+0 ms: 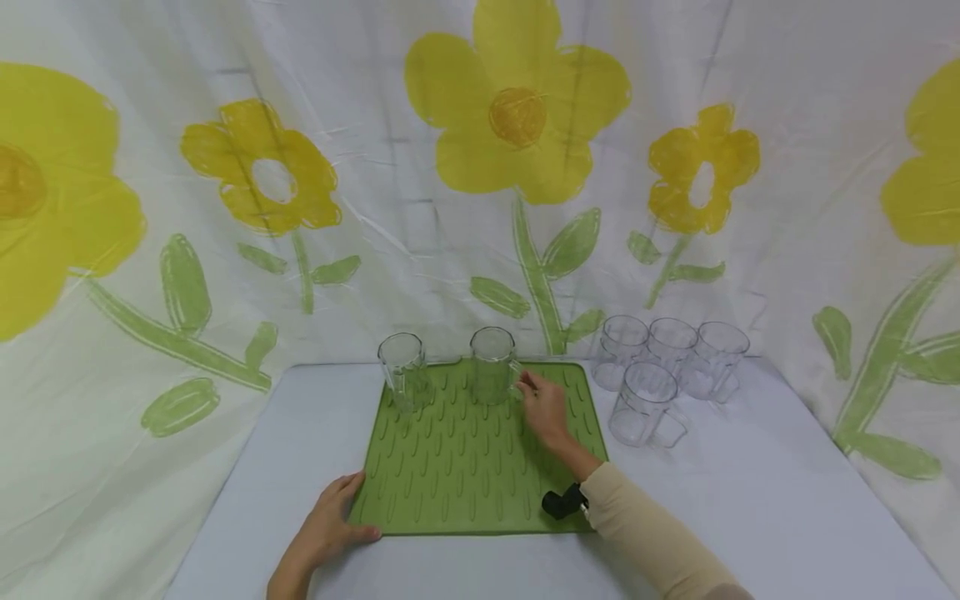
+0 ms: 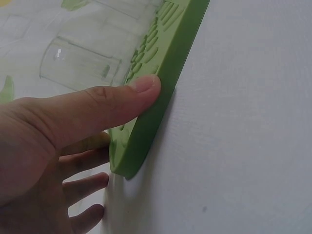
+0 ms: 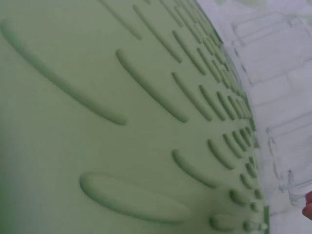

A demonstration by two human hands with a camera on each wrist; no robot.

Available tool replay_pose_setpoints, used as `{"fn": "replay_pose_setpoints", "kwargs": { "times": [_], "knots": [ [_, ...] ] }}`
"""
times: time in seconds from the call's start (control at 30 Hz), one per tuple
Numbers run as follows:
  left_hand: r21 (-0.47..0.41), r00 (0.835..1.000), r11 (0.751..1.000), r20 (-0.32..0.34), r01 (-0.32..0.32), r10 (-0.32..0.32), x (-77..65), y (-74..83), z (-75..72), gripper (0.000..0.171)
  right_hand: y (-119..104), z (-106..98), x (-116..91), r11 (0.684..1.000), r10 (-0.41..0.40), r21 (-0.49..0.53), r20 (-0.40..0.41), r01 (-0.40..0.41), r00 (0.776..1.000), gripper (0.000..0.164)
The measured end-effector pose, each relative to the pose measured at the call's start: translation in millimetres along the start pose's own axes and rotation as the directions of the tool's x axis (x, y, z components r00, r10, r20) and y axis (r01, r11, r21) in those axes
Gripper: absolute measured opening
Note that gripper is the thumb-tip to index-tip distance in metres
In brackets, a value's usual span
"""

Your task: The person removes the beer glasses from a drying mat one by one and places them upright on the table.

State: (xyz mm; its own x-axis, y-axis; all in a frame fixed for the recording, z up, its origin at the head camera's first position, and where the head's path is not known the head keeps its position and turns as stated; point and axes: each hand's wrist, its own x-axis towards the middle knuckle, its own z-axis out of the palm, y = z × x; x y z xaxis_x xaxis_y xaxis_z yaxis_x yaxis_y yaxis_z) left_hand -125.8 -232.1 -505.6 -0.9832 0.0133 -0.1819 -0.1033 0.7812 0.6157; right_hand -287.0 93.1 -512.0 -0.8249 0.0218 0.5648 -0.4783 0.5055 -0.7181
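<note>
The right hand (image 1: 545, 410) grips a clear glass mug (image 1: 492, 371) by its handle on the green mat's far part, the right wrist view cropping that hand to a fingertip. The left hand (image 1: 326, 525), fingers relaxed, touches the green mat (image 1: 450, 475)

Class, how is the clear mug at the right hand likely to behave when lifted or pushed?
The mug is probably fragile, as its clear walls look like glass. Lifted by its handle, it may tilt, since the body sits to one side. Pushed near the rim, it might tip, being taller than wide.
</note>
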Motion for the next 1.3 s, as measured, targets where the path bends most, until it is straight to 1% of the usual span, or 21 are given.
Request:
{"fn": "replay_pose_setpoints", "kwargs": {
  "times": [0.07,0.2,0.3,0.4,0.53,0.67,0.8,0.9,1.07,1.2,1.3],
  "knots": [
    [0.005,1.000,1.000,-0.001,0.004,-0.004,0.4,-0.1,0.2,0.102,0,-3,1,1.000,-0.007,0.002,0.002,0.007,1.000,0.016],
    [0.016,1.000,1.000,0.000,0.010,-0.010,1.3,-0.5,-0.4,0.102,-5,-12,4,1.000,-0.019,0.015,0.032,0.019,0.999,0.016],
    [0.016,1.000,1.000,0.006,0.014,-0.014,1.6,-0.2,-0.9,0.103,-10,-19,5,1.000,-0.015,0.022,0.050,0.014,0.999,0.017],
    [0.015,1.000,1.000,0.010,0.022,-0.022,1.3,0.2,-1.0,0.103,-12,-26,5,0.999,-0.034,-0.008,0.061,0.034,0.998,0.018],
    [0.014,1.000,1.000,0.010,0.025,-0.025,0.5,1.6,-0.9,0.102,-17,-36,6,0.999,-0.032,-0.006,0.085,0.033,0.996,0.017],
    [0.011,1.000,1.000,0.009,0.027,-0.027,1.2,2.0,-1.1,0.102,-24,-47,8,1.000,0.004,0.005,0.111,-0.005,0.994,0.017],
    [0.010,0.999,0.999,0.016,0.034,-0.034,2.9,0.1,-1.0,0.103,-30,-58,9,0.999,0.030,-0.030,0.126,-0.027,0.992,0.018],
    [0.006,0.999,0.999,0.024,0.038,-0.038,4.4,-1.6,-0.5,0.103,-33,-66,9,0.999,0.036,-0.037,0.146,-0.030,0.989,0.017],
    [-0.001,0.998,0.999,0.031,0.047,-0.047,5.5,-2.8,1.1,0.104,-35,-78,7,0.999,0.043,-0.019,0.176,-0.041,0.984,0.017],
    [-0.006,0.998,0.999,0.029,0.053,-0.053,4.9,-2.0,2.4,0.104,-39,-86,4,1.000,0.030,-0.014,0.186,-0.028,0.982,0.015],
    [-0.009,0.998,0.998,0.026,0.057,-0.057,4.5,-2.2,3.5,0.105,-43,-91,2,1.000,0.001,-0.002,0.187,0.000,0.982,0.012]
  ]
}}
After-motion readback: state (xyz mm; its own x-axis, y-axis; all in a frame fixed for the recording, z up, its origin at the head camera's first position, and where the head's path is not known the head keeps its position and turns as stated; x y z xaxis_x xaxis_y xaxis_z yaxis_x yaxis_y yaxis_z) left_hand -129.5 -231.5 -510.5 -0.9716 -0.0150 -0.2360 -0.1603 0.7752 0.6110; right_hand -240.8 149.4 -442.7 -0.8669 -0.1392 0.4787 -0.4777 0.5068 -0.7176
